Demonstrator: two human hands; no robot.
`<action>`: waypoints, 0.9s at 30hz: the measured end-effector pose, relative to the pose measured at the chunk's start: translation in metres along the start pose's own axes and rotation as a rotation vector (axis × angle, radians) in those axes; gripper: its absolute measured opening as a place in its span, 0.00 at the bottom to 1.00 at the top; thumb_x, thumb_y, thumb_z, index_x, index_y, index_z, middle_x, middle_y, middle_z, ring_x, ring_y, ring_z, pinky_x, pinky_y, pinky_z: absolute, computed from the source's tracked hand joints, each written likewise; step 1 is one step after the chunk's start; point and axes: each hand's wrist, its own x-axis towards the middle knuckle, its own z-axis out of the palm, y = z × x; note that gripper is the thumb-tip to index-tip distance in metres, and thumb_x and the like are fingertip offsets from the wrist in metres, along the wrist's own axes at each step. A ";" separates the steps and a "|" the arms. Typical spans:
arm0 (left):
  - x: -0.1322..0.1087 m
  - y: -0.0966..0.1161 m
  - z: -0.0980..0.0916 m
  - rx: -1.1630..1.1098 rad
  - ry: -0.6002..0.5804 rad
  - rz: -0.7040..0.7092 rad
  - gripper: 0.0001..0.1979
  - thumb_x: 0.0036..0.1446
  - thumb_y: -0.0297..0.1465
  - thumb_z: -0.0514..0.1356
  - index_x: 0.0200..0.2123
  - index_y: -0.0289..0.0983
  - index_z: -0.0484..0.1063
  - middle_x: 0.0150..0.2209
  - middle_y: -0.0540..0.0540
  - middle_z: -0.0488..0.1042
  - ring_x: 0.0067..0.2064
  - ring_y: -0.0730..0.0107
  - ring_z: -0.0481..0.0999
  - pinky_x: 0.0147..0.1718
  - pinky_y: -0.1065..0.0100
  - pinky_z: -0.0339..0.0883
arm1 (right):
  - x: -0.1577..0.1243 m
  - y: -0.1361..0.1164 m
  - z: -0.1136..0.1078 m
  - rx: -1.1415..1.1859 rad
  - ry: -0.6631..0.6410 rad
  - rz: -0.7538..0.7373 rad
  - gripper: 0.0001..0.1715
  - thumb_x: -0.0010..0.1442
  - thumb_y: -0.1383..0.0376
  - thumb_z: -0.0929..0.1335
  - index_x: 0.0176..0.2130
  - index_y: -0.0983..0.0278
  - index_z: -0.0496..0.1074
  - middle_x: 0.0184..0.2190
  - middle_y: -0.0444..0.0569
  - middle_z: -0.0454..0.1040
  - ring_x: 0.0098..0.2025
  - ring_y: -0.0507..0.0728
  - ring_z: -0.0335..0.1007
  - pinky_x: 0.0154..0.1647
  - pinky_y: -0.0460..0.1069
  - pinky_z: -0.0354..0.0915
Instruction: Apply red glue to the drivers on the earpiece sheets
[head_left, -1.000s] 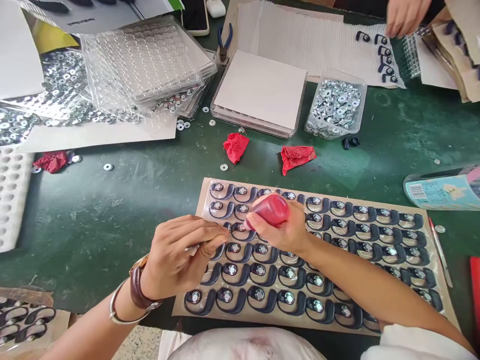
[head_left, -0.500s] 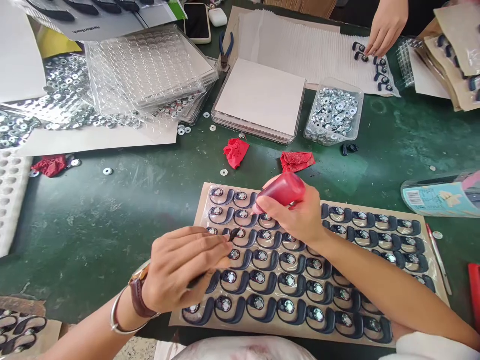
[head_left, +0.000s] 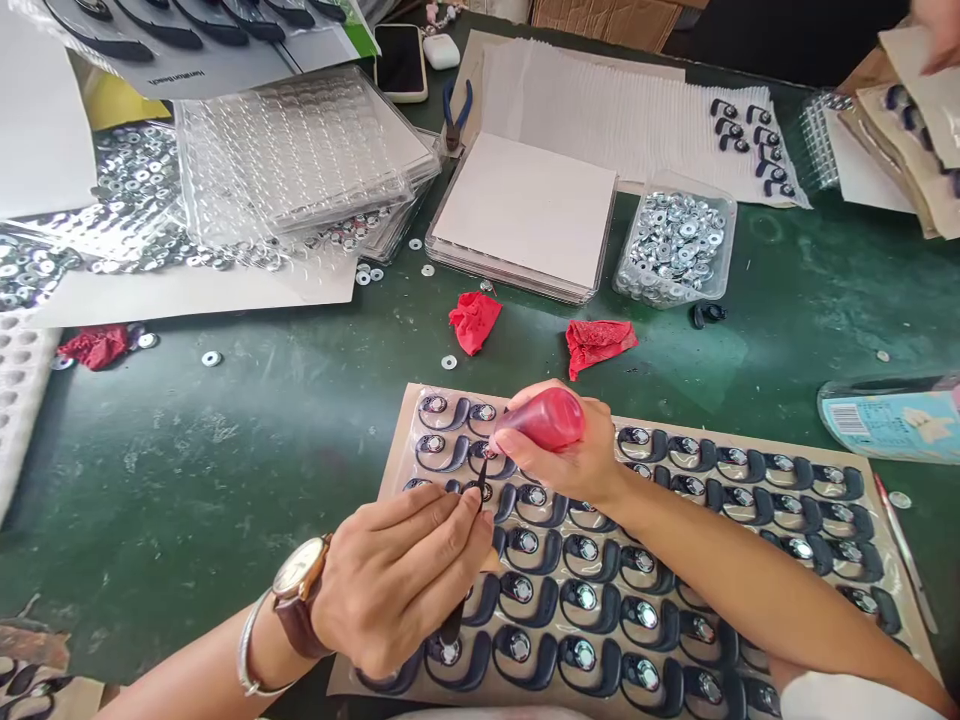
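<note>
A dark green desk [head_left: 300, 400] fills most of the view, its surface scuffed with pale scratches at the left; soft light lies in hazy sheens across it, with a brighter green patch right of centre; beyond the far edge stands brown cardboard [head_left: 600, 22]; a near-black area [head_left: 787, 45] adjoins it rightward.

The left forearm [head_left: 191, 658] carries a wristwatch [head_left: 301, 572] with a round pale dial [head_left: 295, 566], gold-toned case [head_left: 313, 577] and brown strap [head_left: 301, 628], plus a silver-toned bangle [head_left: 244, 645]. The right arm [head_left: 720, 560] has a white sleeve [head_left: 836, 698].
</note>
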 end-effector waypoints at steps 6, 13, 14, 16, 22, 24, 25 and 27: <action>0.000 0.000 0.001 -0.021 0.006 -0.019 0.09 0.61 0.23 0.58 0.42 0.26 0.77 0.41 0.36 0.80 0.43 0.60 0.81 0.44 0.63 0.78 | 0.002 -0.002 -0.002 -0.081 0.044 -0.011 0.11 0.56 0.56 0.72 0.30 0.61 0.73 0.26 0.47 0.78 0.26 0.54 0.75 0.30 0.49 0.72; -0.003 0.001 0.001 -0.064 -0.010 -0.059 0.11 0.62 0.24 0.56 0.43 0.26 0.76 0.43 0.36 0.79 0.45 0.61 0.80 0.47 0.63 0.76 | 0.001 0.002 -0.003 -0.052 0.108 0.024 0.12 0.55 0.56 0.72 0.32 0.62 0.72 0.23 0.46 0.78 0.25 0.54 0.75 0.30 0.49 0.71; -0.003 0.001 0.001 -0.070 -0.008 -0.064 0.11 0.62 0.24 0.56 0.43 0.26 0.76 0.43 0.36 0.79 0.45 0.61 0.80 0.48 0.63 0.76 | 0.001 0.003 -0.003 -0.059 0.101 0.048 0.12 0.56 0.56 0.72 0.33 0.62 0.72 0.23 0.46 0.78 0.25 0.55 0.75 0.31 0.50 0.72; -0.003 0.001 0.000 -0.076 -0.001 -0.073 0.11 0.62 0.23 0.56 0.43 0.26 0.76 0.42 0.36 0.79 0.45 0.62 0.80 0.48 0.63 0.75 | 0.001 0.005 -0.002 -0.063 0.072 0.092 0.13 0.56 0.55 0.72 0.33 0.62 0.72 0.22 0.46 0.77 0.25 0.55 0.75 0.32 0.50 0.71; 0.000 0.000 0.001 -0.080 0.018 -0.098 0.10 0.61 0.24 0.57 0.43 0.27 0.76 0.41 0.38 0.80 0.44 0.63 0.80 0.47 0.64 0.76 | 0.003 0.002 -0.003 -0.114 0.055 0.082 0.14 0.57 0.53 0.71 0.31 0.62 0.73 0.22 0.46 0.77 0.25 0.54 0.74 0.31 0.49 0.70; 0.001 -0.001 0.001 -0.079 0.023 -0.117 0.10 0.61 0.25 0.57 0.43 0.28 0.76 0.40 0.40 0.80 0.43 0.65 0.80 0.46 0.65 0.76 | 0.004 0.000 -0.005 -0.155 0.066 0.069 0.15 0.58 0.53 0.70 0.29 0.62 0.73 0.22 0.46 0.77 0.25 0.54 0.74 0.32 0.48 0.69; 0.002 -0.002 0.001 -0.081 0.028 -0.132 0.10 0.61 0.25 0.57 0.43 0.28 0.76 0.40 0.41 0.80 0.43 0.65 0.80 0.46 0.66 0.76 | 0.004 -0.001 -0.006 -0.176 0.067 0.058 0.15 0.58 0.54 0.70 0.28 0.62 0.73 0.22 0.46 0.77 0.25 0.54 0.73 0.32 0.48 0.69; 0.005 -0.005 -0.002 -0.098 0.029 -0.154 0.11 0.62 0.25 0.55 0.42 0.29 0.76 0.39 0.41 0.81 0.42 0.66 0.80 0.46 0.66 0.75 | 0.004 -0.002 -0.008 -0.207 0.055 0.043 0.17 0.59 0.54 0.69 0.25 0.62 0.73 0.22 0.46 0.77 0.25 0.53 0.73 0.33 0.48 0.69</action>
